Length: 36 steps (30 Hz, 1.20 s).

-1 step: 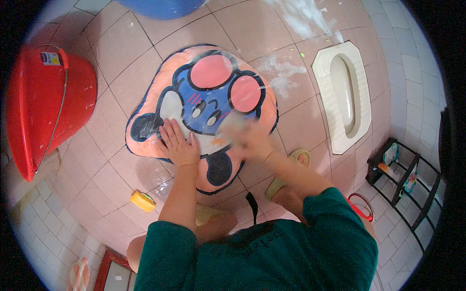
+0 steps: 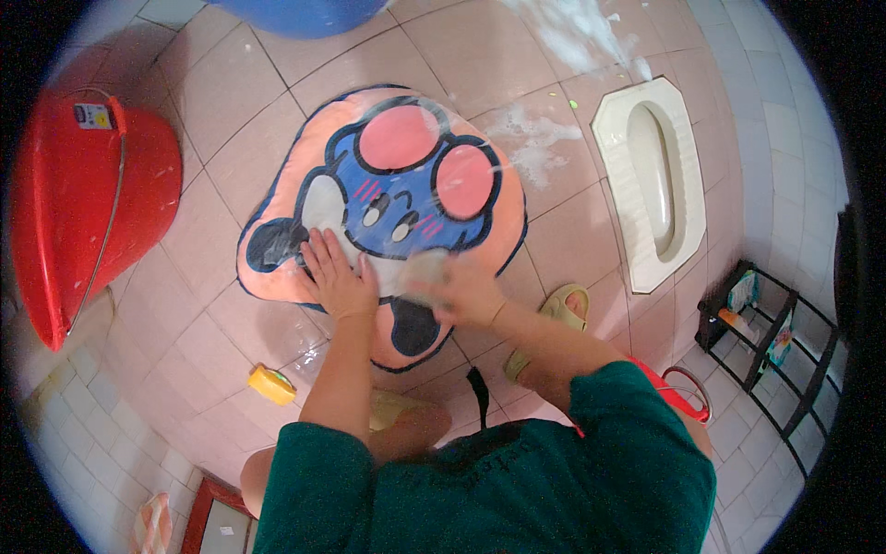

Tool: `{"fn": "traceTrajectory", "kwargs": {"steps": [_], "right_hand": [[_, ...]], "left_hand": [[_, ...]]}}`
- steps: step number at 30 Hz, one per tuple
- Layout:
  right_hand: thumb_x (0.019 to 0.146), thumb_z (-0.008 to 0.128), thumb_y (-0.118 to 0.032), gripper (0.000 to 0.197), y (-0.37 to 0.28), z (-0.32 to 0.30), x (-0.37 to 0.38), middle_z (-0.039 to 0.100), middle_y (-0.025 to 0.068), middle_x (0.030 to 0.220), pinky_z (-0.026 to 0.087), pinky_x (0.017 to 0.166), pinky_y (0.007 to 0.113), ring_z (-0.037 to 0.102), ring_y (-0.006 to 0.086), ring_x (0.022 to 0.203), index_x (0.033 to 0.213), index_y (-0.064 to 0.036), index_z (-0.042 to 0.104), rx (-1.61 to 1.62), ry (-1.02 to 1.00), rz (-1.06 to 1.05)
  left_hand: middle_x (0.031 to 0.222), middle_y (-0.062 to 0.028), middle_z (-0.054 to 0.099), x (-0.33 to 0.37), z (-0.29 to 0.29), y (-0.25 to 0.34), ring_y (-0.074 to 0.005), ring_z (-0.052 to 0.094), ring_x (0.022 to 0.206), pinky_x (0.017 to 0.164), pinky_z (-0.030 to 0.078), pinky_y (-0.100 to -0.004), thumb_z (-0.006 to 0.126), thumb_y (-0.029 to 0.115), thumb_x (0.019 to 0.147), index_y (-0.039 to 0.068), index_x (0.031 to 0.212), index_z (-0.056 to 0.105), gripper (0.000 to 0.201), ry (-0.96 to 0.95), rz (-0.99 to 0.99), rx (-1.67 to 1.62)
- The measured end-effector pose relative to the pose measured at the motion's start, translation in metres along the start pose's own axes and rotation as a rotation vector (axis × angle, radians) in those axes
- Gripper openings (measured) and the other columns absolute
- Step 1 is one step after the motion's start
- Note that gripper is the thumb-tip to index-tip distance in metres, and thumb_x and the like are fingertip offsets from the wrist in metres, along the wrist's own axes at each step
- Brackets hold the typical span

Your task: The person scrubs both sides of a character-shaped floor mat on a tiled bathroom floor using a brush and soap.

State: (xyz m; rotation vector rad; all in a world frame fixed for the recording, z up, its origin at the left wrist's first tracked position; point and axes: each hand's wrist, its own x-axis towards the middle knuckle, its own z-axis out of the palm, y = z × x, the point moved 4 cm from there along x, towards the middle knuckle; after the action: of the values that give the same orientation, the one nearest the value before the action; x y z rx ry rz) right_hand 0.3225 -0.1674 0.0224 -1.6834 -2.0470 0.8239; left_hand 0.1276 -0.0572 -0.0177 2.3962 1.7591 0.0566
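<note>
On the wet pink tiles lies a cartoon-shaped mat (image 2: 374,189), with a blue face, pink round ears and a peach border. My left hand (image 2: 340,282) rests flat on its near left part with fingers spread. Just to the right, my right hand (image 2: 469,291) curls around a pale rounded thing (image 2: 426,274) that presses on the mat's white area. Its kind is blurred and partly covered by my fingers.
A red bucket (image 2: 138,175) stands at the left, a blue tub (image 2: 305,14) at the far edge. White foam (image 2: 535,138) lies beyond the mat. A squat toilet (image 2: 651,185) and black rack (image 2: 771,351) are on the right; a yellow block (image 2: 271,385) is near left.
My right hand has moved a little left and toward me over the mat, with the pale thing in it. My left hand stays in place.
</note>
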Motion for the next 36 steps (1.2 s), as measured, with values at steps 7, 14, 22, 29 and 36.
{"fn": "traceTrajectory", "kwargs": {"steps": [7, 14, 22, 29, 36], "right_hand": [[0.072, 0.073, -0.021, 0.063, 0.106, -0.076, -0.008, 0.053, 0.0175, 0.095, 0.05, 0.068, 0.044, 0.059, 0.0367, 0.079, 0.133, -0.032, 0.059, -0.146, 0.308, 0.493], [0.065, 0.077, -0.03, 0.068, -0.038, 0.025, -0.003, 0.059, 0.0142, 0.103, 0.05, 0.076, 0.047, 0.06, 0.0332, 0.091, 0.131, -0.0364, 0.059, 0.027, -0.206, 0.097], [0.081, 0.07, -0.028, 0.059, 0.147, -0.103, -0.001, 0.054, 0.0205, 0.097, 0.053, 0.066, 0.047, 0.061, 0.0397, 0.083, 0.138, -0.0281, 0.054, -0.335, 0.4, 0.822], [0.072, 0.071, -0.032, 0.06, -0.012, -0.004, 0.106, 0.061, 0.0122, 0.097, 0.052, 0.079, 0.046, 0.061, 0.0337, 0.097, 0.131, -0.0297, 0.06, -0.021, 0.171, 0.039], [0.079, 0.068, -0.033, 0.056, 0.124, -0.105, 0.137, 0.058, 0.0159, 0.084, 0.052, 0.069, 0.048, 0.061, 0.0354, 0.081, 0.134, -0.0301, 0.059, -0.317, 0.313, 0.522]], "left_hand": [[0.161, -0.0116, 0.022, 0.0, -0.008, -0.001, -0.0345, 0.018, 0.148, 0.116, 0.007, -0.0578, 0.057, 0.034, 0.084, 0.008, 0.152, 0.028, 0.079, -0.027, 0.018, 0.002], [0.16, -0.0133, 0.024, 0.001, -0.006, 0.0, -0.0355, 0.02, 0.147, 0.115, 0.009, -0.0587, 0.055, 0.034, 0.084, 0.006, 0.152, 0.028, 0.078, 0.002, 0.049, 0.002], [0.159, -0.0135, 0.026, 0.002, -0.008, -0.003, -0.0362, 0.023, 0.146, 0.114, 0.013, -0.0588, 0.057, 0.031, 0.081, 0.005, 0.151, 0.032, 0.078, 0.005, 0.052, -0.031], [0.16, -0.0118, 0.026, 0.0, -0.006, -0.003, -0.0344, 0.023, 0.147, 0.114, 0.012, -0.0583, 0.057, 0.028, 0.081, 0.004, 0.149, 0.034, 0.076, -0.032, 0.05, -0.075], [0.158, -0.0104, 0.031, -0.002, -0.007, -0.009, -0.0316, 0.027, 0.145, 0.114, 0.013, -0.0546, 0.056, 0.028, 0.079, 0.008, 0.149, 0.036, 0.076, -0.009, 0.02, -0.088]]}}
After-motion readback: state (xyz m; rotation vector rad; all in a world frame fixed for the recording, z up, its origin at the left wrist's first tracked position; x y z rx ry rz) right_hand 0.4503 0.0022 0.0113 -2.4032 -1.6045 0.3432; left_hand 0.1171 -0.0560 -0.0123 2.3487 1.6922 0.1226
